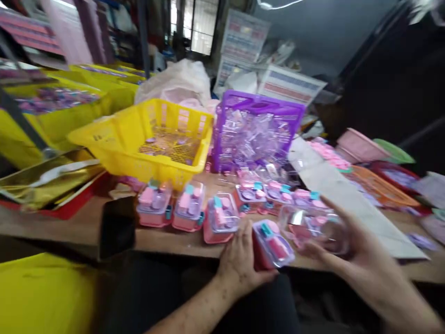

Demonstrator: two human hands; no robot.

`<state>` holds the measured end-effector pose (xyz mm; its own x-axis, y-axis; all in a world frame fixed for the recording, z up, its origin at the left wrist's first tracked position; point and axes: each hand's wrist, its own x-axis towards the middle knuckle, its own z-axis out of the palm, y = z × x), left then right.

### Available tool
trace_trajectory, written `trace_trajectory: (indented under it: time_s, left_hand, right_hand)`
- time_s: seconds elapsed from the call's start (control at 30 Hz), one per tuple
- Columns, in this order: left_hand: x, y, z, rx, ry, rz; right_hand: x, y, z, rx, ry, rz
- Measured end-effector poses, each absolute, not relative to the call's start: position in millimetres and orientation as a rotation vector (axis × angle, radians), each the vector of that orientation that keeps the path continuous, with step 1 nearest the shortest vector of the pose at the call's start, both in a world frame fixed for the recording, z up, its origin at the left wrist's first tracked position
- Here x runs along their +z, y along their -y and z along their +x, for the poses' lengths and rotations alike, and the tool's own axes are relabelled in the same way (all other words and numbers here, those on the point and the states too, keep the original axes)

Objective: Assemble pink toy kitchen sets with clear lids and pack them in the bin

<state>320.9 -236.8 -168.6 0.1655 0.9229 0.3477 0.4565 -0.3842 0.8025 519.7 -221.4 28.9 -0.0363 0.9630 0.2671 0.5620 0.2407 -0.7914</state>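
My left hand [238, 260] is closed around the side of a small pink box [273, 246] near the table's front edge. On top of that box sits a purple insert with pink and teal pieces, tilted toward me. Between the thumb and fingers of my right hand [351, 253] is a clear plastic cover [328, 229], blurred by motion. Through it show pink and purple pieces. Just left of my left hand stands another filled pink box [221, 218], with a similar box [188, 206] and one more [155, 204] beyond it.
A yellow basket [139, 162] and a purple basket [217, 139] of clear plastic covers stand behind the boxes. More filled boxes [250, 195] sit before the purple basket. A dark object [117, 227] overhangs the front edge at left. Right lie a pale board [347, 204] and an orange tray [385, 188].
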Motion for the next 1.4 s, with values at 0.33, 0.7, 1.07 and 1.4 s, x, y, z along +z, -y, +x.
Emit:
trace_trajectory:
  time_s: [0.33,0.7,1.07,1.4]
  left_hand:
    - [-156,245,320,1.288,-1.415,2.049]
    - [-155,244,320,1.218,-1.422,2.063]
    - [-160,245,324,1.279,-1.470,2.161]
    - [-153,247,323,1.222,-1.407,2.119]
  right_hand:
    - [-17,260,522,0.519,1.509,-1.696]
    - [5,253,527,0.829,2.082,-1.541]
    - [34,238,488,0.229,2.304,-1.650]
    - [37,248,452,-0.070,2.502,-1.775]
